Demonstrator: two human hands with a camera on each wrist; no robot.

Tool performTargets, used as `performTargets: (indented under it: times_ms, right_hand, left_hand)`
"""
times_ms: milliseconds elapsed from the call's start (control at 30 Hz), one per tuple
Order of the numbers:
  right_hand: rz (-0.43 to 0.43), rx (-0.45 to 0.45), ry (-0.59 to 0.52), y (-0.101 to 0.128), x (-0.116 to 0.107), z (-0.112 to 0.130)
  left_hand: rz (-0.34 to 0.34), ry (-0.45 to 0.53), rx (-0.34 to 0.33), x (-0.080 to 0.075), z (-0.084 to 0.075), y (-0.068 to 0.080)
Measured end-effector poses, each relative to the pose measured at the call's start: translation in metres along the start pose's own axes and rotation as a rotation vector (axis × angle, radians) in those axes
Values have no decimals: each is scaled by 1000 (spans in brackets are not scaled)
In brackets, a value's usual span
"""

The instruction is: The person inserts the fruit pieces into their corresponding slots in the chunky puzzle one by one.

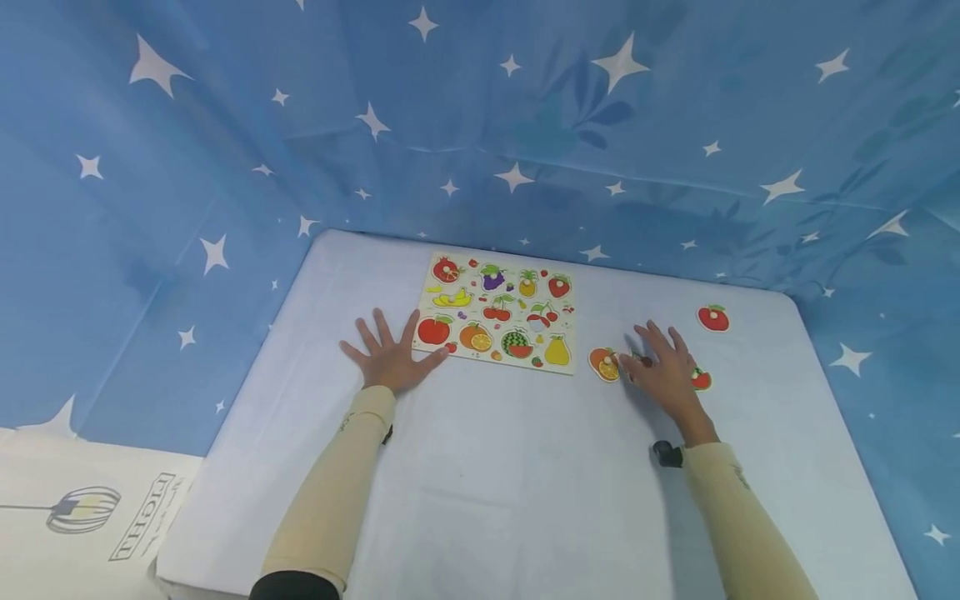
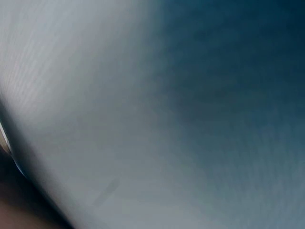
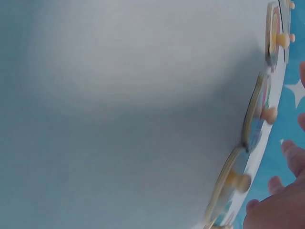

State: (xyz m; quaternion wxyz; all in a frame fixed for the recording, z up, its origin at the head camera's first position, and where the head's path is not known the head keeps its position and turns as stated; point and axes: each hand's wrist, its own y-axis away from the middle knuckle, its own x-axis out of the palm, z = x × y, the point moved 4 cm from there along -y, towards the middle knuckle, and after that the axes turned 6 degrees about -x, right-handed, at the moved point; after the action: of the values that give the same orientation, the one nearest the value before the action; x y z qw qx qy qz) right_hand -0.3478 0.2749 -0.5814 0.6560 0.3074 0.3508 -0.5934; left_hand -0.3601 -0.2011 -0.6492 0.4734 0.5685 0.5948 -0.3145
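Observation:
A fruit puzzle board [image 1: 542, 292] lies on the white-covered table in the head view. My left hand [image 1: 393, 365] rests with fingers spread at its lower left corner, thumb along the bottom edge. Right of the board, my right hand [image 1: 663, 379] hovers over loose fruit pieces, thumb and index finger close together with nothing held. An orange piece [image 1: 604, 364] lies by the thumb. Past the hand, a watermelon piece [image 1: 701, 380] is partly covered. In the right wrist view, knobbed wooden pieces [image 3: 257, 112] lie below the right hand [image 3: 281, 205].
An apple piece [image 1: 713, 318] lies farther back at the right. Blue star-patterned cloth [image 1: 517, 108] hangs behind the table [image 1: 487, 467]. At the lower left is a pale cloth [image 1: 90, 500] with a printed whisk. The left wrist view is mostly blurred tabletop.

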Motion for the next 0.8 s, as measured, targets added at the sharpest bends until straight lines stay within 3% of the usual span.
performTargets:
  times_ms: [300, 800]
  right_hand:
    - [-61, -51, -34, 14, -6, -11]
    - [-64, -22, 21, 18, -5, -22]
  left_hand:
    - [-3, 3, -2, -1, 2, 0]
    - [-7, 12, 7, 1, 0, 0]
